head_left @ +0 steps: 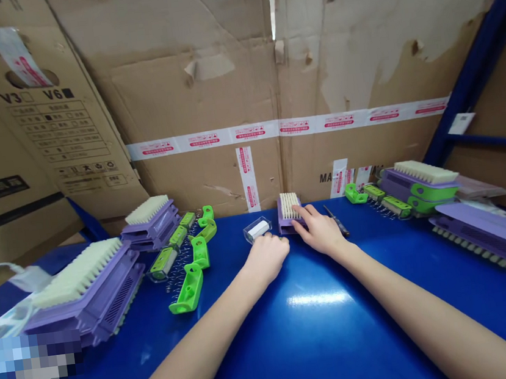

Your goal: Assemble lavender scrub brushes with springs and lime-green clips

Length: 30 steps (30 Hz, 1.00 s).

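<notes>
A small purple brush block with cream bristles [288, 208] lies at the back middle of the blue table [316, 329]. My right hand [320, 230] rests against its right side, fingers extended onto the bristles. My left hand [268, 255] is curled into a loose fist just left of the brush, beside a small clear plastic box [257, 230] with a white piece inside. What the left fingers enclose, if anything, is hidden.
Purple brush stacks sit at left [87, 290], back left [150, 222] and right [418, 180]; flat purple panels [489, 234] lie far right. Green handles [191, 286] and springs lie left of centre. A dark thin tool [336, 221] lies near my right hand. Cardboard walls stand behind.
</notes>
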Motion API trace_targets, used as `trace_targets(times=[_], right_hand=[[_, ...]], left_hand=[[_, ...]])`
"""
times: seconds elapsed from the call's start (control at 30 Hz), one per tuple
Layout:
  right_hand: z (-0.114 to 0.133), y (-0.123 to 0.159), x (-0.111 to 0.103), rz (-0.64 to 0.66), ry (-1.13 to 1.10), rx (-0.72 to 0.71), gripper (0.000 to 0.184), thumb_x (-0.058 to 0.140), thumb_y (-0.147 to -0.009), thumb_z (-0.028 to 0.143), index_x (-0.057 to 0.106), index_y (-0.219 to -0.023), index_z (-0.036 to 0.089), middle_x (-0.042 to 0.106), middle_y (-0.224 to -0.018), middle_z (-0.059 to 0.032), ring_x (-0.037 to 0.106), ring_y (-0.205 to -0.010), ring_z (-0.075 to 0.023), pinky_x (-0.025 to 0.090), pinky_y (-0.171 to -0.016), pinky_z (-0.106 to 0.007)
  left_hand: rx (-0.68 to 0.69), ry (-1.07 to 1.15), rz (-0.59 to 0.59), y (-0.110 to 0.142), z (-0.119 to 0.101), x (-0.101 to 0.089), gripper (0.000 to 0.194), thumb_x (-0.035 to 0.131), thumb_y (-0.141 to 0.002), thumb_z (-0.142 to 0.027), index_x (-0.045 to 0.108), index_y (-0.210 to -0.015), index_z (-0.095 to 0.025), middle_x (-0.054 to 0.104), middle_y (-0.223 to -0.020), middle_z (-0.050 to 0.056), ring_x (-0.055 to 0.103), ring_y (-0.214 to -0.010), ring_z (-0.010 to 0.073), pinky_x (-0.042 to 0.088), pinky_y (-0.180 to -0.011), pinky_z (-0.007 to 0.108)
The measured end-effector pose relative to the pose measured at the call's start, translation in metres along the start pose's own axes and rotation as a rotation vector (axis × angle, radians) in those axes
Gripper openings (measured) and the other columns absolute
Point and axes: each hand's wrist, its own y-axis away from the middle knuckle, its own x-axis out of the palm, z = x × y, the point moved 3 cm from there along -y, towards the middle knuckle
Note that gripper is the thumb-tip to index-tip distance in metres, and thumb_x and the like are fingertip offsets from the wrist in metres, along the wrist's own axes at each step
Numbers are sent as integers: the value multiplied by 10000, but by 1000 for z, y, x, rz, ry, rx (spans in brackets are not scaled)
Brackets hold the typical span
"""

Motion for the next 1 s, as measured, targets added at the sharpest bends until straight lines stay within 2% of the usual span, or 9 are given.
trace_targets(times=[0.13,0.23,0.33,0.47,0.6,0.7,1.0], right_hand=[[-1,-1,1,8,-5,1,449,321,-932,435,419,-1324,241,550,-1167,-89,643,-800,-218,443,-627,-302],[-1,0,1,14,-6,0,452,313,-934,438,416,-1328,243,548,-1169,-91,641,-807,-222,448,-639,-310],[-1,0,1,22,-5,-5,453,313,-934,433,412,-1332,241,542,-1173,-94,639,-817,-223,451,-640,-311],[-1,0,1,23,-2,-4,453,313,-935,434,415,-1331,240,539,-1172,-103,637,-819,-218,448,-651,-302],[-1,0,2,15,0,-1,449,317,-936,436,427,-1322,236,543,-1165,-102,639,-802,-215,446,-654,-302],[-1,0,3,-4,-4,-7,443,323,-935,433,433,-1313,231,550,-1159,-96,643,-786,-218,444,-636,-301],[-2,0,4,-15,2,-10,444,331,-932,426,422,-1322,234,551,-1160,-90,644,-777,-218,442,-622,-305]], left_hand=[[-91,81,-59,14,5,-15,216,459,-828,-155,595,-995,-143,659,-918,111,632,-902,241,500,-747,334],[-193,110,-107,32,18,-34,244,449,-845,-215,580,-1048,-183,665,-966,86,635,-917,228,494,-759,321],[-391,121,-133,56,45,-51,313,447,-845,-264,556,-1133,-207,677,-1008,67,641,-932,235,488,-772,323],[-695,97,-96,93,95,-62,382,453,-815,-373,562,-1156,-239,698,-954,62,657,-869,270,487,-726,346],[-837,49,-69,124,137,-62,408,437,-791,-427,583,-1115,-227,700,-928,94,653,-867,301,481,-708,359],[-888,35,-24,138,156,-55,418,419,-790,-445,586,-1099,-218,696,-905,126,648,-857,329,476,-685,385],[-908,37,-5,144,166,-40,358,428,-784,-427,596,-1031,-229,686,-941,138,639,-873,339,465,-685,402]])
